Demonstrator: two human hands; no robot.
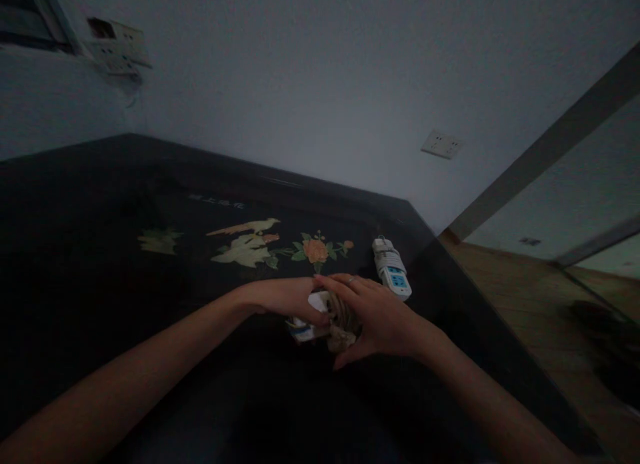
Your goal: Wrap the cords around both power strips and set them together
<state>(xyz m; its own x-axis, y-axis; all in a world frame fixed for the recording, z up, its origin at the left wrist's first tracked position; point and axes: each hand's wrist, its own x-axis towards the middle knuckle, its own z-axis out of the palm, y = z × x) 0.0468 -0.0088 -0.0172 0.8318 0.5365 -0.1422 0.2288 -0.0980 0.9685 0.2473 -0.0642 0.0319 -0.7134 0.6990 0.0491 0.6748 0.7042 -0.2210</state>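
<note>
Both my hands meet over a dark lacquered table (pixel 100 264) painted with birds and flowers. My left hand (pixel 285 297) is closed over a small white device with a blue strip (pixel 303 330). My right hand (pixel 380 317), a ring on one finger, curls around a coiled pale cord (pixel 343 324) that lies against the device. The light is dim and the fingers hide much of what they hold. A second white power strip with blue sockets and its cord wrapped round it (pixel 393 269) lies on the table just beyond my right hand.
The table's right edge (pixel 480 317) drops to a wooden floor (pixel 525 291). A wall socket (pixel 441 145) sits on the pale wall behind, and more sockets (pixel 117 47) are mounted at the upper left. A dark shape (pixel 605 337) lies on the floor at right.
</note>
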